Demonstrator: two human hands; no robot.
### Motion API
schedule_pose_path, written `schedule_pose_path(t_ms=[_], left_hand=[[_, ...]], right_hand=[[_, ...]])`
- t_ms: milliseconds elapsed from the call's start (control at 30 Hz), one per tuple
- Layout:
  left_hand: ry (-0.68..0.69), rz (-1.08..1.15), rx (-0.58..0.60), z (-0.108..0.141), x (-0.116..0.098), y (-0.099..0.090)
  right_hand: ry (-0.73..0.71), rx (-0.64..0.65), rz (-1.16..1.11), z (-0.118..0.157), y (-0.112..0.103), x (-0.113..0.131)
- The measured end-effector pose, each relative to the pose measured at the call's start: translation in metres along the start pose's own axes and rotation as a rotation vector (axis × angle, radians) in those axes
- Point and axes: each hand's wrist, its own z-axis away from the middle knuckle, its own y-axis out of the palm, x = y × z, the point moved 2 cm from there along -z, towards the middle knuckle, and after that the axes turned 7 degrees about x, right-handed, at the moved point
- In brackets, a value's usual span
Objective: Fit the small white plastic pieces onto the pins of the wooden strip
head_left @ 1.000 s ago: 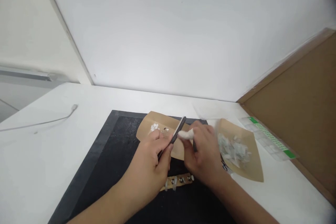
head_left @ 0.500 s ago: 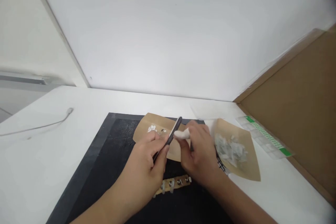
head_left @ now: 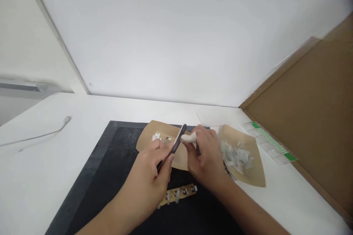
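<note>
Between its thumb and fingers, my left hand grips a narrow nail file, dark with a pale face, tilted up and to the right. My right hand is closed close to the file's right side, a white cover on its index finger. Thumb and covered fingertip meet there; what they pinch, if anything, is too small to make out. Under both hands lies a brown paper sheet with small white pieces. Nearer me, a tan strip carries several round metal studs with pale nail tips on some.
A black mat covers the middle of the white table. On the right, another brown paper holds a heap of translucent slivers, beside a clear case with a green label. A cardboard panel borders the right; a white cable lies left.
The whole view has shifted slightly, so hands and objects appear a little further left. Both hands keep nearly the same pose, with the file still in my left hand.
</note>
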Motion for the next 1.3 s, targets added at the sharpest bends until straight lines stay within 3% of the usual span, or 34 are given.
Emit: schedule_pose_path(t_ms=[200, 433, 700, 900, 1033, 1167, 1300], left_hand=[[-0.003, 0.062, 0.018, -0.003, 0.001, 0.000], [-0.029, 0.101, 0.041, -0.003, -0.003, 0.000], [-0.048, 0.125, 0.043, -0.002, -0.005, 0.002], [-0.012, 0.121, 0.047, -0.002, -0.005, 0.004], [-0.013, 0.117, 0.042, -0.002, -0.004, 0.005], [-0.005, 0.114, 0.040, -0.001, -0.002, 0.007], [0.009, 0.088, 0.034, 0.000, 0.000, 0.010]], right_hand=[[-0.040, 0.049, -0.064, 0.003, 0.000, 0.001], [0.233, -0.056, -0.303, 0.011, -0.003, -0.015], [0.290, -0.053, -0.509, 0.022, 0.008, -0.023], [0.281, -0.025, -0.385, 0.020, 0.004, -0.020], [0.187, -0.061, -0.240, 0.017, 0.000, -0.014], [0.064, -0.001, -0.163, 0.014, -0.003, -0.009], [0.050, -0.039, -0.084, 0.011, -0.007, -0.009]])
